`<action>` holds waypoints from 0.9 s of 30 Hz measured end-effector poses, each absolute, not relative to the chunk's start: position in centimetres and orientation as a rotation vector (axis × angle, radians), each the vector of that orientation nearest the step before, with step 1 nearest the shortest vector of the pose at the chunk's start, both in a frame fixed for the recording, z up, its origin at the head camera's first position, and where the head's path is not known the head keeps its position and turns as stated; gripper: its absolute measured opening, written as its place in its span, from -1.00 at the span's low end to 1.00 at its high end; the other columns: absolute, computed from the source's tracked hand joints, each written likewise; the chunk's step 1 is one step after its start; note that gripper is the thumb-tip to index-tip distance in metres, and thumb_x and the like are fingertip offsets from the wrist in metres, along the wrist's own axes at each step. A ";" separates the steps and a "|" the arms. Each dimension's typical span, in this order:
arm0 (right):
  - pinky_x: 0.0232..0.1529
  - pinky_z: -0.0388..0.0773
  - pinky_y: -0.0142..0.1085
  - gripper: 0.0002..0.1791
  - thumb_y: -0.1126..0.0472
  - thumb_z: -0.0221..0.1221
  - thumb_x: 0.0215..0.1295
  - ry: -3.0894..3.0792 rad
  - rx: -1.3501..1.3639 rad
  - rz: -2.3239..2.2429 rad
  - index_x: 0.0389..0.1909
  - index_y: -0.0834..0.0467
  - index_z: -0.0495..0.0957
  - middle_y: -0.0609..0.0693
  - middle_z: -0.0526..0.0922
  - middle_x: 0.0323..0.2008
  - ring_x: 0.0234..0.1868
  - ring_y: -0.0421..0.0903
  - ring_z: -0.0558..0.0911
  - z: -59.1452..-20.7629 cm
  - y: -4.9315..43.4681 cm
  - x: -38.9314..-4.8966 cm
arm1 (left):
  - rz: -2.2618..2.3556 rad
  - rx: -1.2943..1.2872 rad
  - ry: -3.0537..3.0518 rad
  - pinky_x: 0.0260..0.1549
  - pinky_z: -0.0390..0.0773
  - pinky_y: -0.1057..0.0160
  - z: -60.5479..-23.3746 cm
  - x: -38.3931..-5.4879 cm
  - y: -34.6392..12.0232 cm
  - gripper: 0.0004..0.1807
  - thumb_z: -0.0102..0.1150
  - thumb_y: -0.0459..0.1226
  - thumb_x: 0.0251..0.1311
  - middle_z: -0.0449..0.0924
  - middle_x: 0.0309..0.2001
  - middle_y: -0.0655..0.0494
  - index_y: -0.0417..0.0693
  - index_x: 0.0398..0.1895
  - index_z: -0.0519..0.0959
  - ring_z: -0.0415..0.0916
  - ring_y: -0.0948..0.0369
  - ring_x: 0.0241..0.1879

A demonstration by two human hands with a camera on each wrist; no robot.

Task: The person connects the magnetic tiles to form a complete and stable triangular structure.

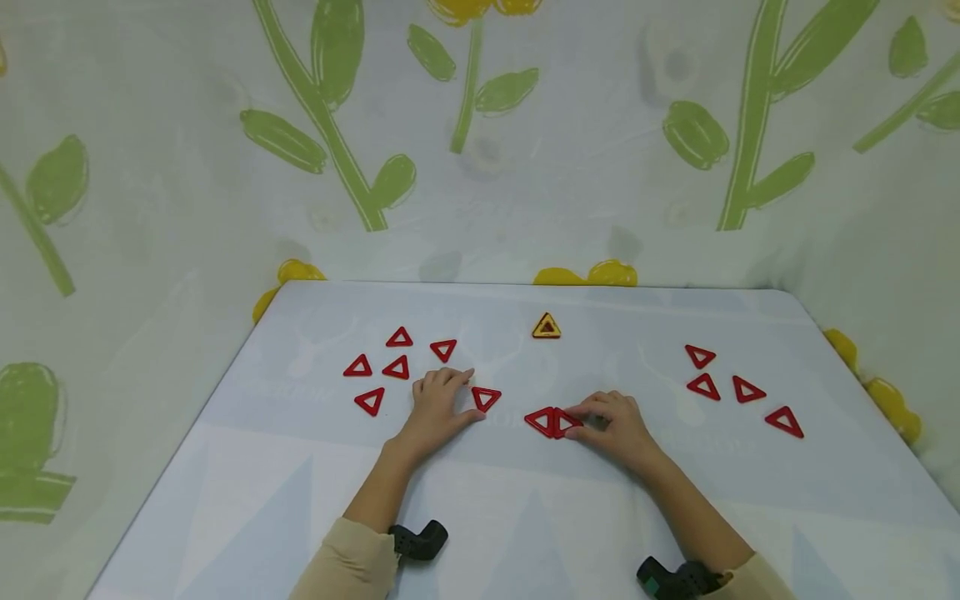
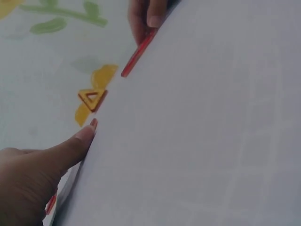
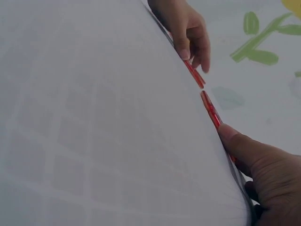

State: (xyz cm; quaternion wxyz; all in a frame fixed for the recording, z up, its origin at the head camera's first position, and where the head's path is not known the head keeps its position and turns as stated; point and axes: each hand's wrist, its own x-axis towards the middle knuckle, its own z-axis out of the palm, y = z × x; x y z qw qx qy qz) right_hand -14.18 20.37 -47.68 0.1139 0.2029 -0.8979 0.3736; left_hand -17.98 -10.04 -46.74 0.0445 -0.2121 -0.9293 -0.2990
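In the head view, my right hand [image 1: 617,429] pinches a red triangular frame tile [image 1: 558,423] between thumb and fingers. The tile lies flat, one side against a second red triangle [image 1: 551,423], so the two form a diamond. My left hand [image 1: 437,408] rests on the table with thumb and index finger apart, on either side of another red triangle [image 1: 486,390]. Its thumb tip is at that tile's lower left edge. The left wrist view shows the left thumb [image 2: 70,149] by the tile, seen edge-on. In the right wrist view, the right thumb [image 3: 240,141] presses on the held tile.
A yellow triangle [image 1: 547,335] lies farther back on the white table [image 1: 495,500]. Several red triangles [image 1: 400,343] are scattered beyond and left of the left hand. More red triangles [image 1: 703,393] lie at the right. Behind the table hangs a leaf-patterned backdrop [image 1: 525,200].
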 end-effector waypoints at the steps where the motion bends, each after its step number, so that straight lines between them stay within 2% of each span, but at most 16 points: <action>1: -0.18 0.23 -0.17 -0.70 0.20 0.44 -0.09 -2.633 0.598 1.096 -0.24 0.05 0.70 -0.16 0.61 -0.35 -0.24 -0.22 0.44 -47.7 20.4 -14.2 | -0.902 -0.622 -2.844 -0.04 0.11 -0.05 -46.7 -18.0 -10.0 -0.35 0.38 -0.05 -0.01 0.45 -0.04 0.01 -0.08 0.18 0.49 0.27 0.06 0.00; 6: -0.18 0.22 -0.17 -0.70 0.19 0.44 -0.09 -2.638 0.590 1.096 -0.24 0.04 0.70 -0.17 0.61 -0.35 -0.25 -0.21 0.45 -47.7 20.3 -14.3 | -0.914 -0.587 -2.837 -0.06 0.11 -0.05 -46.8 -17.9 -10.1 -0.46 0.39 -0.02 -0.03 0.44 -0.15 0.04 -0.02 0.05 0.61 0.28 0.09 -0.07; 19: -0.19 0.23 -0.16 -0.71 0.18 0.43 -0.08 -2.655 0.571 1.095 -0.24 0.05 0.71 -0.15 0.61 -0.35 -0.25 -0.17 0.46 -47.6 20.3 -14.3 | -0.995 -0.707 -2.842 -0.04 0.08 -0.02 -46.8 -18.8 -8.8 -0.50 0.36 -0.04 0.02 0.41 -0.14 0.09 0.07 0.07 0.61 0.27 0.13 -0.09; 27: -0.19 0.22 -0.17 -0.70 0.16 0.43 -0.07 -2.676 0.562 1.086 -0.22 0.03 0.72 -0.16 0.60 -0.35 -0.23 -0.17 0.46 -47.7 20.5 -14.3 | -0.969 -0.777 -2.903 -0.10 0.09 0.06 -46.7 -19.6 -7.7 -0.49 0.35 -0.02 0.03 0.38 -0.17 0.15 0.17 0.11 0.59 0.26 0.18 -0.12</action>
